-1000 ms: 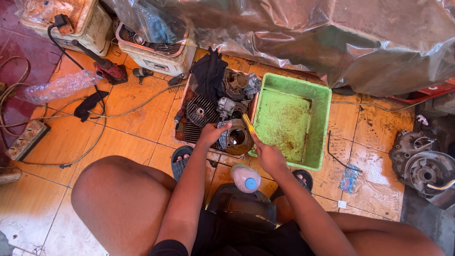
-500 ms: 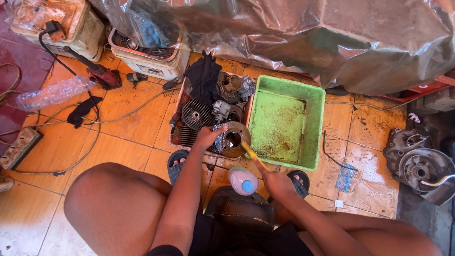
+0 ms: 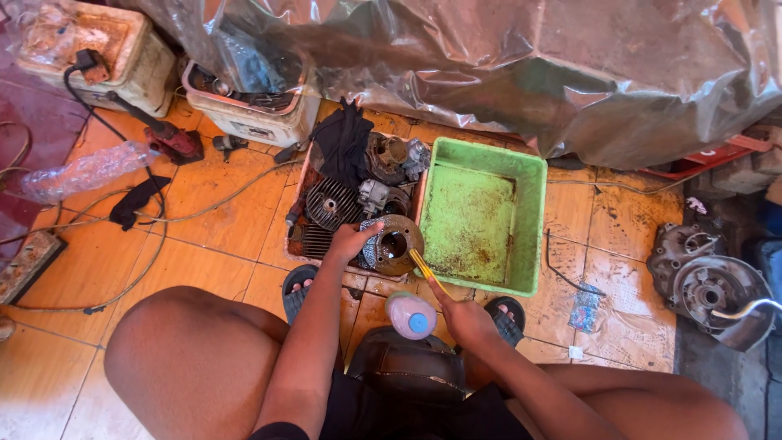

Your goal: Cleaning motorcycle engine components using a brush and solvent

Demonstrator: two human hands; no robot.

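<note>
From the head camera, the left hand [image 3: 352, 241] gripped the finned side of a grimy engine cylinder [image 3: 391, 244], fingers curled closed around its edge, holding it at the near corner of a shallow tray of engine parts [image 3: 300, 213] on the orange tiled floor [image 3: 220, 212]. The right hand [image 3: 466, 319] was closed in a fist around a yellow-handled brush [image 3: 425, 272] whose tip reached up to the cylinder's rim (whether it actually touched the metal could not be told). Just right of the cylinder sat a stained green plastic basin [image 3: 529, 213], touching the tray's side. A small plastic bottle with a blue cap [image 3: 410, 316] stood between the person's knees, near the right hand. Inside the tray lay a round finned cylinder head [image 3: 327, 204] and a black rag [image 3: 344, 143]. Farther left, a red power tool [image 3: 173, 142] and a crumpled clear bottle [image 3: 81, 171] rested on the tiles, well apart from the hands. An engine crankcase [image 3: 707, 282] lay at the right edge, and a wrinkled plastic sheet [image 3: 521, 65] covered the top.
</note>
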